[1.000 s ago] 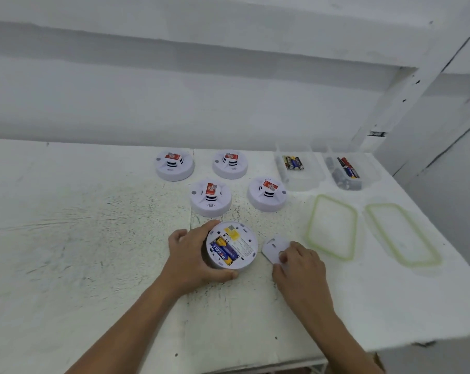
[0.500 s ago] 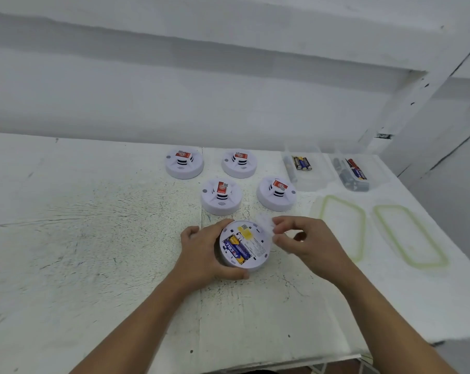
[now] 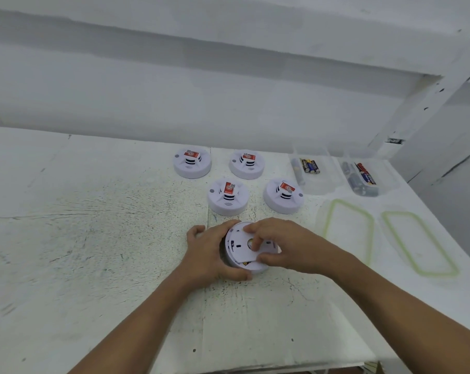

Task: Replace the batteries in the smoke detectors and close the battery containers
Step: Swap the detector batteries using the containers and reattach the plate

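- I am cupping the upturned smoke detector point(image 3: 255, 269) on the table point(image 3: 93, 238) with my left hand point(image 3: 207, 255), fingers curled round its rim.
- My right hand point(image 3: 288, 244) is pinching the battery cover point(image 3: 240, 249) over the compartment. The cover is sitting skewed, not yet seated.
- I am judging both as light, rigid, slick plastic with thin tabs, so I am holding the detector's rim firmly and pressing the cover's edges gently.

A bare workroom: a scuffed white-painted bench point(image 3: 93, 238) against a plain white wall point(image 3: 174, 90).
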